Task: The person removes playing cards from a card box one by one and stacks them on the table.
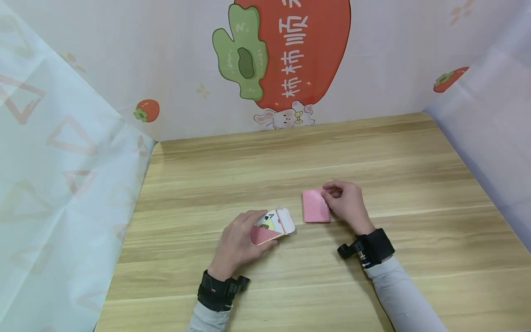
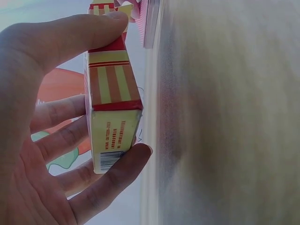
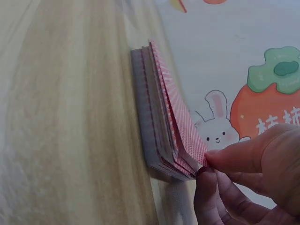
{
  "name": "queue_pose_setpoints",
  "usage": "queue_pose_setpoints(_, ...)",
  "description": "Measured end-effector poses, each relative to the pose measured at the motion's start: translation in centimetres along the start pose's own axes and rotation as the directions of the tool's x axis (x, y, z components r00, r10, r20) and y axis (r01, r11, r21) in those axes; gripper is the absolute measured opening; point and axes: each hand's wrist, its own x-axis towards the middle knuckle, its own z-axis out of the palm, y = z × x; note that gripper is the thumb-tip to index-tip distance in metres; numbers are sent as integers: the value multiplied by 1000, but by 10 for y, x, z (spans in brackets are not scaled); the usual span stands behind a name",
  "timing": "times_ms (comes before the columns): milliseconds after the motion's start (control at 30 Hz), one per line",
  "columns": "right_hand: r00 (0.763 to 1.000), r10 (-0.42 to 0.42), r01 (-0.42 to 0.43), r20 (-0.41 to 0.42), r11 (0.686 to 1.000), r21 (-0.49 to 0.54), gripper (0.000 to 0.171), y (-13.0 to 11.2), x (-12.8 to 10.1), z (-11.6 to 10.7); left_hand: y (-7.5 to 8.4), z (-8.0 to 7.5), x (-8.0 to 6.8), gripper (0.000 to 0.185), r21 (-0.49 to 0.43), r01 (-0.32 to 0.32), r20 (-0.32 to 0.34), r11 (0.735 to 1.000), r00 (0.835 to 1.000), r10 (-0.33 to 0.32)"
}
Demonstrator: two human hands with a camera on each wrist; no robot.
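My left hand [image 1: 237, 237] grips a playing card box [image 1: 264, 236], thumb along one side and fingers along the other. The box has an ace-of-spades picture, a red pattern and a white flap standing out at its right end. In the left wrist view its striped side [image 2: 112, 84] and barcode end show. To the right lies a deck of cards [image 1: 315, 207], red patterned backs up. My right hand [image 1: 348, 203] pinches the deck's upper right corner. In the right wrist view, thumb and finger bend up the corner of the top card [image 3: 183, 119] from the stack.
The deck lies on a wood-grain table [image 1: 232, 170]. A white cloth backdrop [image 1: 174, 55] with strawberry-like prints and a rabbit rises behind, and more cloth [image 1: 50, 161] hangs along the left side. Both wrists carry black camera straps [image 1: 375, 246].
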Motion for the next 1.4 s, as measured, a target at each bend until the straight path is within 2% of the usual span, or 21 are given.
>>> queue_pose_setpoints(267,999,-31,30,-14,998,-48,14,-1,0,1,0,0,1,76,-7,-6,-5,1000,1000,6)
queue_pose_setpoints(933,1000,-5,5,9,999,-45,10,8,1,3,2,0,1,76,-7,12,23,1000,1000,-11)
queue_pose_setpoints(1033,1000,-11,12,23,999,-29,17,7,-1,2,2,0,1,76,-1,15,24,1000,1000,-15)
queue_pose_setpoints(1100,997,-40,42,63,999,-32,31,7,-3,1,2,-1,0,76,-2,11,20,1000,1000,-11)
queue_pose_setpoints(1167,988,-76,83,135,995,-46,52,6,-6,0,2,-1,0,76,-3,9,18,1000,1000,-9)
queue_pose_setpoints(1267,952,-146,172,268,982,-77,78,5,-12,-1,2,0,0,76,-5,6,20,1000,1000,-6)
queue_pose_setpoints(1333,925,-178,219,335,971,-91,84,4,-14,-1,1,0,0,77,-2,7,23,1000,1000,-7)
queue_pose_setpoints(1400,906,-205,257,371,961,-97,81,4,-16,-1,1,0,0,77,-1,5,23,1000,1000,-5)
